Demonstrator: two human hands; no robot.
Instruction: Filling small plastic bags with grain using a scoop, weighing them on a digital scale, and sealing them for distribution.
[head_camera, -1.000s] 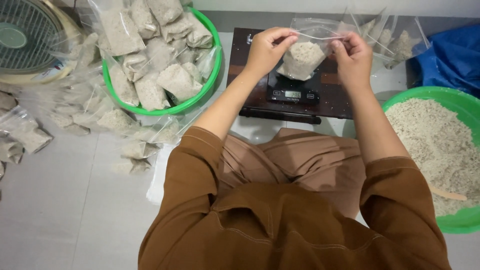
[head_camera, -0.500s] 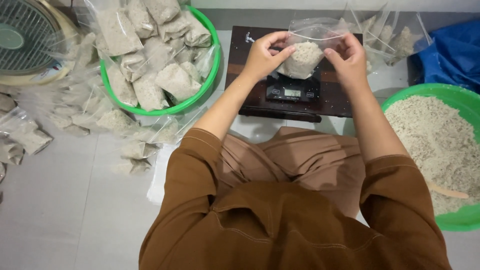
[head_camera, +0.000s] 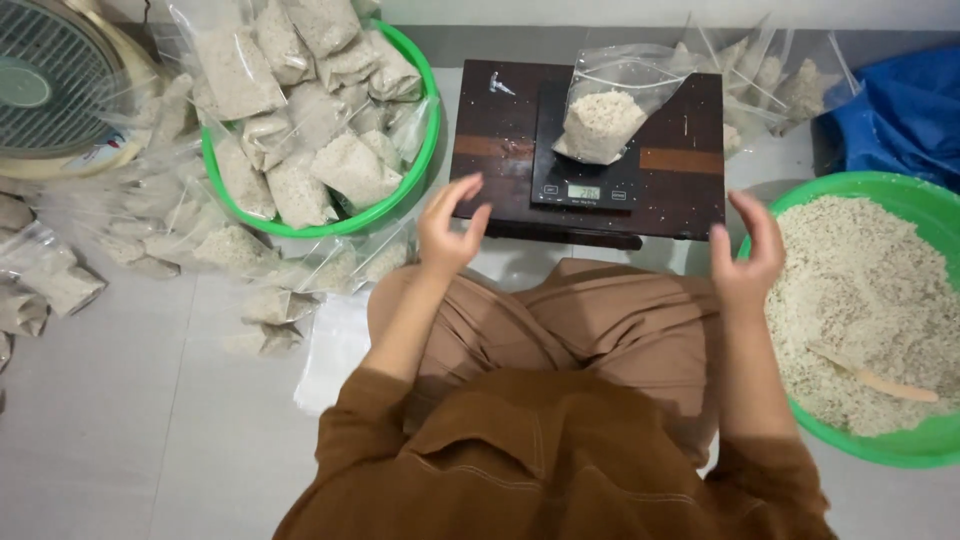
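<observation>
On the pale tiled floor, a dark wooden surface (head_camera: 690, 190) is carrying a black digital scale (head_camera: 585, 185), where a clear zip-top plastic bag of pale grain (head_camera: 605, 120) is being weighed upright. Ahead of both released, empty hands it is lying (the left hand (head_camera: 450, 235) nearer, the right hand (head_camera: 745, 260) farther).

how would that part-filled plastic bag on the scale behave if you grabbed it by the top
The clear bag would likely sag: its thin top looks limp and the grain sits low. It leans and seems unsealed, so it may spill. Probably heavy at the bottom.
</observation>
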